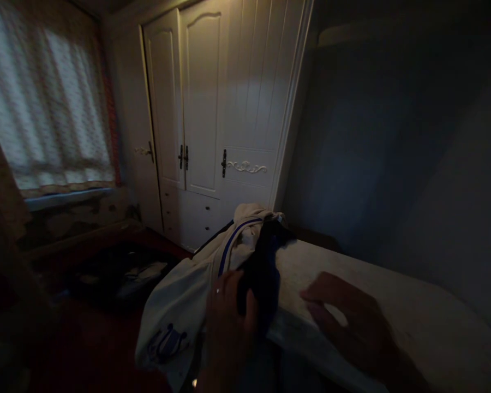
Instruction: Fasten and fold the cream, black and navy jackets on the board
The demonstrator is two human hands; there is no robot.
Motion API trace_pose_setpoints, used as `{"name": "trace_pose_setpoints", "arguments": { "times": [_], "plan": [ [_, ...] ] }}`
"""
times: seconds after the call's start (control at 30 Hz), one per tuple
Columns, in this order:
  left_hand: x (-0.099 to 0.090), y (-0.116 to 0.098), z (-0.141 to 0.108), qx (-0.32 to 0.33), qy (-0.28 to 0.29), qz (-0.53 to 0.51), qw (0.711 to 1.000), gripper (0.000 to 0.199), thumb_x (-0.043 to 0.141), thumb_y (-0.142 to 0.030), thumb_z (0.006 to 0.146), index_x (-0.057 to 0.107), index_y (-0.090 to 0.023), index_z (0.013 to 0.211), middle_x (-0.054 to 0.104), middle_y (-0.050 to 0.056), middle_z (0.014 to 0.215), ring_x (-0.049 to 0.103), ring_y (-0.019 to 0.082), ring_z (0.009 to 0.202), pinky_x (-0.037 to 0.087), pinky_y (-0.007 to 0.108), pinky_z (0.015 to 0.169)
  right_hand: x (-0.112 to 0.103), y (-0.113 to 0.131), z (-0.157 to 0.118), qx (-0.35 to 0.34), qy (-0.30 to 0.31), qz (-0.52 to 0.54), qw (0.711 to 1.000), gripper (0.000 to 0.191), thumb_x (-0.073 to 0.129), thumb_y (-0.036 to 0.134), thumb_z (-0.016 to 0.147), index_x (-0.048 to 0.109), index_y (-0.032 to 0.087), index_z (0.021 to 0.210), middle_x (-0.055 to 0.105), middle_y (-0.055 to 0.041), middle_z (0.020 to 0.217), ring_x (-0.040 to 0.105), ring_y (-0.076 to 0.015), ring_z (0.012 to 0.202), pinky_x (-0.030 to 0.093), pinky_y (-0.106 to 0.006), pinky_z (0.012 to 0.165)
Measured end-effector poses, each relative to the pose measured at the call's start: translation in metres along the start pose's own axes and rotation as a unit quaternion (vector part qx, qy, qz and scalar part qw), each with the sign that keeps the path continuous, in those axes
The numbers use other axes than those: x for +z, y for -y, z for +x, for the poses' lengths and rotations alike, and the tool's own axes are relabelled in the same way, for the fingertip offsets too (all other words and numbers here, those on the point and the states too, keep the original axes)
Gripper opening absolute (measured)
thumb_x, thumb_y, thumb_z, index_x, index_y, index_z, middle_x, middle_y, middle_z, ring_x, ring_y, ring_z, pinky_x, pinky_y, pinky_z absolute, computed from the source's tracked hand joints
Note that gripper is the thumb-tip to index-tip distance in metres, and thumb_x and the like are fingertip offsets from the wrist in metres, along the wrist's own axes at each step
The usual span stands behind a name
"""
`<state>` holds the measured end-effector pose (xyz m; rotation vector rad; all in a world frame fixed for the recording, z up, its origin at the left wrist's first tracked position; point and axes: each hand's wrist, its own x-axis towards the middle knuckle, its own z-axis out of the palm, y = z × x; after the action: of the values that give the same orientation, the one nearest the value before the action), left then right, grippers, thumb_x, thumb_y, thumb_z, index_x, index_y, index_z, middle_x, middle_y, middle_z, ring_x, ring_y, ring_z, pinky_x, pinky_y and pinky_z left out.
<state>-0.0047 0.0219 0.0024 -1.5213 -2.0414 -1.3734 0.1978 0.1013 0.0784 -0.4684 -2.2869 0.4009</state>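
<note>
A white garment (pixel 188 295) with a blue stripe and a dark blue lyre-like emblem is draped over the left end of a pale, flat board (pixel 376 278). Dark blue cloth (pixel 265 273) lies along its right side; whether this is part of the same garment I cannot tell. My left hand (pixel 229 311), a ring on one finger, bends over the cloth, with dark fabric between its thumb and fingers. To the right, over the board and apart from the cloth, is my right hand (pixel 347 316). Its thumb and fingertip nearly meet in a ring, with nothing visible in them; it is somewhat blurred.
Behind the board stands a white wardrobe (pixel 204 98) with dark handles and drawers. At left hangs a patterned curtain (pixel 57 103) before a window. A dark heap (pixel 123 278) lies on the red floor (pixel 94 349). A plain wall (pixel 372 153) rises on the right. The room is dim.
</note>
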Motion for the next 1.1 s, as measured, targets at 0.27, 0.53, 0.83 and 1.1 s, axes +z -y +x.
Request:
{"name": "trace_pose_setpoints", "arguments": {
  "times": [0.27,0.53,0.83,1.1],
  "plan": [
    [0.056,0.042,0.115,-0.133,0.165,0.185,0.960,0.035,0.044,-0.021,0.090,0.059,-0.011,0.120,0.063,0.020,0.120,0.056,0.036,0.118,0.040,0.055,0.096,0.022,-0.092,0.049,0.182,0.126,0.111,0.969,0.056,0.059,0.050,0.083,0.052,0.017,0.127,0.063,-0.0055,0.099,0.056,-0.0066,0.068,0.047,-0.022,0.064],
    [-0.002,0.011,0.134,-0.041,0.126,0.101,0.986,0.034,0.048,-0.047,0.093,0.064,-0.017,0.089,0.070,0.007,0.086,0.064,0.020,0.080,0.037,0.029,0.070,0.037,-0.154,0.087,0.185,0.067,-0.047,0.979,0.060,0.057,0.028,0.081,0.044,0.015,0.138,0.060,-0.0115,0.120,0.062,-0.0119,0.090,0.052,-0.030,0.087],
    [-0.024,-0.036,0.064,-0.010,0.209,-0.069,0.975,0.029,0.059,-0.047,0.086,0.064,-0.020,0.075,0.066,0.002,0.075,0.058,0.017,0.072,0.036,0.027,0.065,0.052,-0.181,0.147,0.215,0.083,-0.238,0.944,0.090,0.053,0.019,0.080,0.008,0.017,0.158,0.017,-0.0142,0.160,0.045,-0.0254,0.136,0.045,-0.036,0.108],
    [-0.015,-0.010,0.030,-0.114,0.301,-0.079,0.943,0.033,0.059,-0.035,0.084,0.061,-0.025,0.115,0.072,0.002,0.094,0.067,0.018,0.087,0.048,0.026,0.077,0.067,-0.196,0.163,0.122,0.224,-0.319,0.913,0.056,0.043,0.022,0.089,0.046,0.035,0.143,0.034,-0.0067,0.154,0.064,-0.0213,0.111,0.051,-0.033,0.093]
  ]
}}
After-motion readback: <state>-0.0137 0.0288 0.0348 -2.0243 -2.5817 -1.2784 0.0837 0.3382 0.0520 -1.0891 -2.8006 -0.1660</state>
